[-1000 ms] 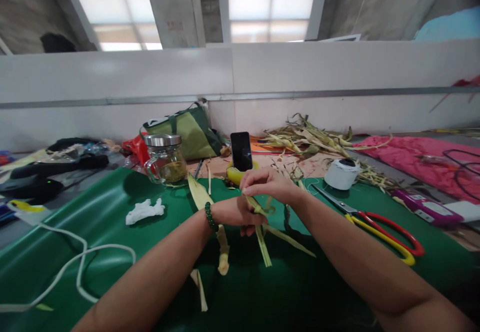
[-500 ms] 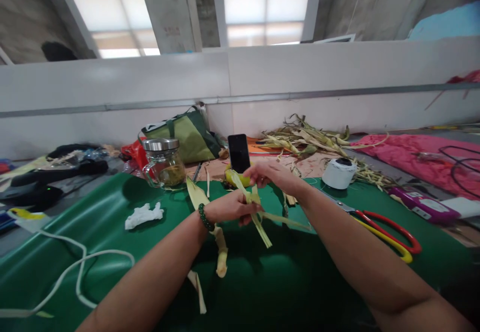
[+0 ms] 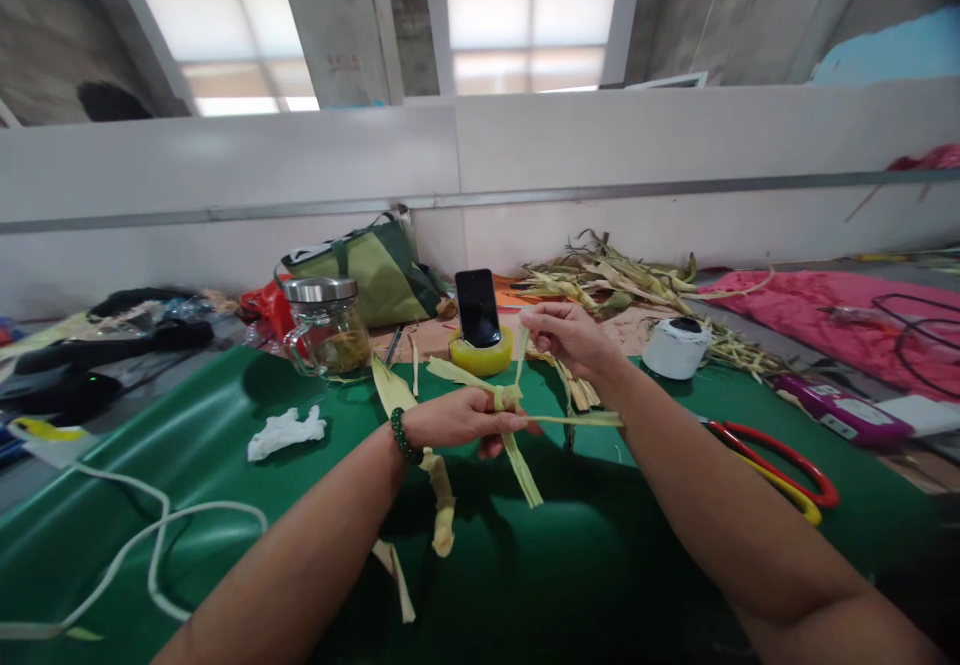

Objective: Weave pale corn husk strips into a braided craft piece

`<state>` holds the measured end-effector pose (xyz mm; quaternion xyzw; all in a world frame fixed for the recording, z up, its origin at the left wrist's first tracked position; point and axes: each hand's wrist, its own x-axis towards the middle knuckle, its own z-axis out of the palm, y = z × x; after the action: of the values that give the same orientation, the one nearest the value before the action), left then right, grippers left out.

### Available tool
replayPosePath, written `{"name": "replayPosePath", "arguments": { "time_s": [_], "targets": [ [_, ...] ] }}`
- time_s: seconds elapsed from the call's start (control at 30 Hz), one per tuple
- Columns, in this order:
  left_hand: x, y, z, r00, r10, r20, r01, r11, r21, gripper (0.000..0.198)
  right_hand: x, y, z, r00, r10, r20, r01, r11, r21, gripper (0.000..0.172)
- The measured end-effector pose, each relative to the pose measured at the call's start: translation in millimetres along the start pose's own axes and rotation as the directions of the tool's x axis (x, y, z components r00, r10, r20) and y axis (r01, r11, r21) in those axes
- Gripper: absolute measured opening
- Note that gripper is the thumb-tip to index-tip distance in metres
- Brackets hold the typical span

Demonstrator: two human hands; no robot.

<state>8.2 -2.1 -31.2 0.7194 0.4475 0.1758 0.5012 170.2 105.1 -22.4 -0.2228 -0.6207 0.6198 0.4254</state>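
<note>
Pale green husk strips cross one another in a knot-like bunch above the green mat. My left hand, with a dark green bead bracelet at its wrist, pinches this bunch near the crossing. Up and to the right, my right hand grips the upper end of one strip, which runs down to the crossing. Another strip sticks out to the right, under my right forearm. Beneath my left wrist lies a longer husk piece with a thick stub end. A small loose husk scrap is nearer to me.
A phone leans upright on a yellow tape roll. Scissors and a white thread spool are on the right. A glass jar, crumpled tissue and white cable are left; dried husks pile behind.
My right hand has moved up and right, drawing a strip taut from the crossing. The strips have spread apart, and the yellow tape roll shows more fully. My left hand stays nearly in place.
</note>
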Motion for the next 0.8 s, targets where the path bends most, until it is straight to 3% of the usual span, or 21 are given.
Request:
{"name": "replayPosePath", "arguments": {
  "time_s": [0.1,0.2,0.27,0.33,0.4,0.5,0.6,0.73,0.8],
  "targets": [
    [-0.4,1.4,0.3,1.000,0.006,0.019,-0.006,1.000,-0.018,0.041,5.6,-3.1,-10.7,0.999,0.005,-0.050,-0.001,0.997,0.077,0.035],
    [-2.2,2.4,-0.9,0.998,0.026,-0.052,-0.029,0.998,-0.059,0.043,8.7,-7.0,-21.9,0.997,0.032,-0.075,-0.025,0.995,0.096,0.038],
    [-2.7,1.5,-2.7,0.984,0.043,-0.174,-0.061,0.993,-0.098,0.045,7.9,-9.2,-26.9,0.994,0.107,0.029,-0.109,0.991,0.079,0.044],
    [-2.2,-0.9,-5.0,0.945,0.059,-0.321,-0.108,0.985,-0.137,0.046,5.0,-9.6,-27.4,0.953,0.207,0.221,-0.215,0.977,0.012,0.050],
    [-0.9,-3.3,-6.8,0.903,0.066,-0.425,-0.145,0.977,-0.156,0.045,1.3,-6.9,-21.9,0.916,0.234,0.327,-0.225,0.972,-0.067,0.044],
    [0.6,-3.7,-7.2,0.879,0.067,-0.472,-0.154,0.977,-0.148,0.043,-3.3,1.1,-5.6,0.961,0.085,0.264,-0.059,0.993,-0.105,0.032],
    [0.1,0.7,-5.0,0.890,0.056,-0.452,-0.134,0.981,-0.142,0.041,-4.3,8.1,8.6,0.978,-0.036,0.204,0.064,0.989,-0.130,0.025],
    [-1.1,5.1,-3.5,0.903,0.045,-0.427,-0.119,0.982,-0.149,0.041,1.3,9.8,7.3,0.995,-0.100,0.024,0.102,0.992,-0.076,0.028],
    [-0.4,3.6,-4.5,0.898,0.037,-0.439,-0.110,0.984,-0.142,0.041,3.6,7.7,1.3,0.996,-0.075,-0.050,0.074,0.997,-0.030,0.033]
  ]
}}
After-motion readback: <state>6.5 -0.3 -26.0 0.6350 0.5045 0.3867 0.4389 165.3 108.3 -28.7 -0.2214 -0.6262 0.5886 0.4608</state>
